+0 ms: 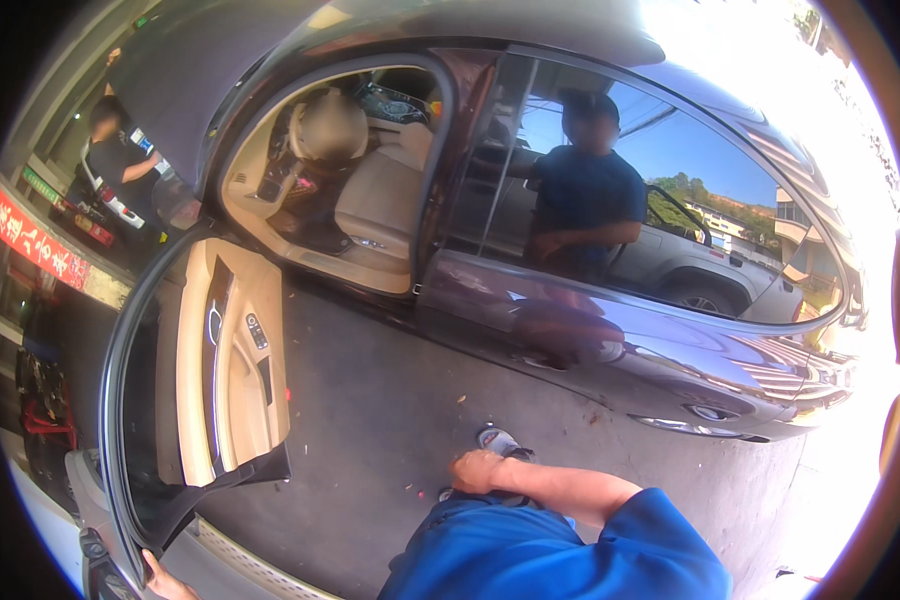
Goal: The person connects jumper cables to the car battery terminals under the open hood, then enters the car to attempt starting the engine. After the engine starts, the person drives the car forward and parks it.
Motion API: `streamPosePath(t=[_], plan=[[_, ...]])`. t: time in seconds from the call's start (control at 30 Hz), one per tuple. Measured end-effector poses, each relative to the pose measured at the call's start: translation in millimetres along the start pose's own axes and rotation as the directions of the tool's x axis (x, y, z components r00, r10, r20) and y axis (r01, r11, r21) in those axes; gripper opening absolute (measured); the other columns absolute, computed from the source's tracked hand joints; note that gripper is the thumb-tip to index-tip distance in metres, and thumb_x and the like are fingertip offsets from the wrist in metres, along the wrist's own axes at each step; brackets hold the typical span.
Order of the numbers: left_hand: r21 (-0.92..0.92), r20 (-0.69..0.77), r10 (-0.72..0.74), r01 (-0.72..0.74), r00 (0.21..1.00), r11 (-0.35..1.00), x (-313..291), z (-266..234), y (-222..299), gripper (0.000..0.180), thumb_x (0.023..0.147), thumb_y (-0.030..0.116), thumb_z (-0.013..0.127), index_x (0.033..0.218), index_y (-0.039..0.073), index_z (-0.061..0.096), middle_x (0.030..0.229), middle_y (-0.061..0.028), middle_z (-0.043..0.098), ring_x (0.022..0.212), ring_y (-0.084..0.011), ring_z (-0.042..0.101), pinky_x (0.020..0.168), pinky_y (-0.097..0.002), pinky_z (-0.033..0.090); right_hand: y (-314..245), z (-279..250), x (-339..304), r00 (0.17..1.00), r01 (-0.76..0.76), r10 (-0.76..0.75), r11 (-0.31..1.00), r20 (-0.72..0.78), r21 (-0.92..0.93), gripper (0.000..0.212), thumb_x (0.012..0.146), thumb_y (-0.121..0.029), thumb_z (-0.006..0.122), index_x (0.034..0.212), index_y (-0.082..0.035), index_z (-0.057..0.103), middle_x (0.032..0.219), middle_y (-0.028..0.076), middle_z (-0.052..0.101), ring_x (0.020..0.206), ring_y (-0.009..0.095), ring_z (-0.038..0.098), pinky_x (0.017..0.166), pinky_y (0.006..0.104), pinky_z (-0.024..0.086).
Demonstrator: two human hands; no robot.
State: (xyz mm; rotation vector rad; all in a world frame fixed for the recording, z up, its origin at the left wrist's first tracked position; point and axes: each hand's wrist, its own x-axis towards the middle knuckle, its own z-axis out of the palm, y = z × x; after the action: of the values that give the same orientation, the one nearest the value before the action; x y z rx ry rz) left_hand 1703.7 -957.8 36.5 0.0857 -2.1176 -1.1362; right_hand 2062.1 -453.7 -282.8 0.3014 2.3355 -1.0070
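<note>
At the lower left, my left hand [167, 580] is on the outer edge of the open car door [232, 370]. Its fingers curl against the edge, partly out of sight. The door's inner side shows a beige panel with a switch block [258, 332]. My right hand [478, 471] hangs low in front of my body, fingers curled in; whatever is inside them is hidden. Beyond the door, the dark car [560, 335] shows its front cabin, with a beige seat [385, 195] and steering wheel [327, 128].
The rear door [570, 330] is closed; its window reflects a person and a pale pickup. Another person [125, 170] stands by the car's front at the left, arm out. A red banner [35, 235] hangs on the left. Grey floor [370, 400] lies between me and the car.
</note>
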Motion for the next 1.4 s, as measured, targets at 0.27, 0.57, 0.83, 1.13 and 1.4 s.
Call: streamPosePath(t=[0.27, 0.57, 0.83, 1.13, 1.4], plan=[[0.072, -0.058, 0.209, -0.204, 0.976, 0.976, -93.5, 31.1, 58.6, 0.060, 0.090, 0.027, 0.093, 0.126, -0.015, 0.072, 0.125, -0.0269, 0.077, 0.105, -0.0307, 0.073, 0.098, -0.0419, 0.058, 94.4, -30.6, -43.0, 0.982, -0.180, 0.186, 0.963, -0.013, 0.203, 0.057, 0.105, -0.047, 0.060, 0.137, -0.001, 0.067, 0.129, 0.028, 0.073, 0.122, 0.045, 0.071, 0.105, 0.0547, 0.055], [0.394, 0.093, 0.244, -0.261, 0.965, 0.881, -238.0, 73.8, 210.2, 0.045, 0.094, 0.024, 0.090, 0.112, -0.015, 0.078, 0.111, -0.0283, 0.080, 0.095, -0.0353, 0.077, 0.090, -0.0435, 0.061, 125.7, -26.0, -39.4, 0.981, -0.183, 0.170, 0.972, 0.098, 0.145, 0.057, 0.105, -0.050, 0.060, 0.139, -0.005, 0.067, 0.133, 0.025, 0.073, 0.126, 0.044, 0.069, 0.108, 0.0538, 0.054], [0.205, 0.344, 0.276, -0.358, 0.898, 0.911, -292.1, 125.9, 284.6, 0.059, 0.087, 0.031, 0.092, 0.125, -0.006, 0.069, 0.119, -0.0190, 0.072, 0.108, -0.0328, 0.069, 0.097, -0.0439, 0.054, 110.5, -36.2, -18.2, 0.991, -0.079, 0.063, 0.987, 0.119, 0.138, 0.054, 0.107, -0.050, 0.056, 0.133, -0.004, 0.068, 0.127, 0.027, 0.074, 0.124, 0.045, 0.069, 0.107, 0.0549, 0.053], [-0.499, 0.473, 0.745, -0.554, 0.471, 0.667, -306.6, 201.2, 319.9, 0.059, 0.068, 0.027, 0.097, 0.114, 0.001, 0.070, 0.115, -0.0160, 0.070, 0.102, -0.0353, 0.066, 0.086, -0.0459, 0.056, 85.0, -37.7, -3.4, 0.993, -0.113, 0.112, 0.991, 0.032, 0.065, 0.057, 0.104, -0.051, 0.058, 0.138, -0.007, 0.069, 0.128, 0.024, 0.075, 0.121, 0.045, 0.071, 0.106, 0.0540, 0.056], [-0.642, 0.662, 0.722, -0.343, 0.203, 0.685, -247.3, 201.6, 248.6, 0.054, 0.088, 0.031, 0.088, 0.133, 0.007, 0.072, 0.132, -0.0136, 0.069, 0.108, -0.0336, 0.071, 0.094, -0.0460, 0.058, 38.2, -1.4, 41.5, 0.992, -0.087, 0.074, 0.988, 0.099, 0.131, 0.067, 0.107, -0.065, 0.050, 0.145, -0.013, 0.068, 0.137, 0.019, 0.073, 0.125, 0.042, 0.070, 0.108, 0.0516, 0.055]])
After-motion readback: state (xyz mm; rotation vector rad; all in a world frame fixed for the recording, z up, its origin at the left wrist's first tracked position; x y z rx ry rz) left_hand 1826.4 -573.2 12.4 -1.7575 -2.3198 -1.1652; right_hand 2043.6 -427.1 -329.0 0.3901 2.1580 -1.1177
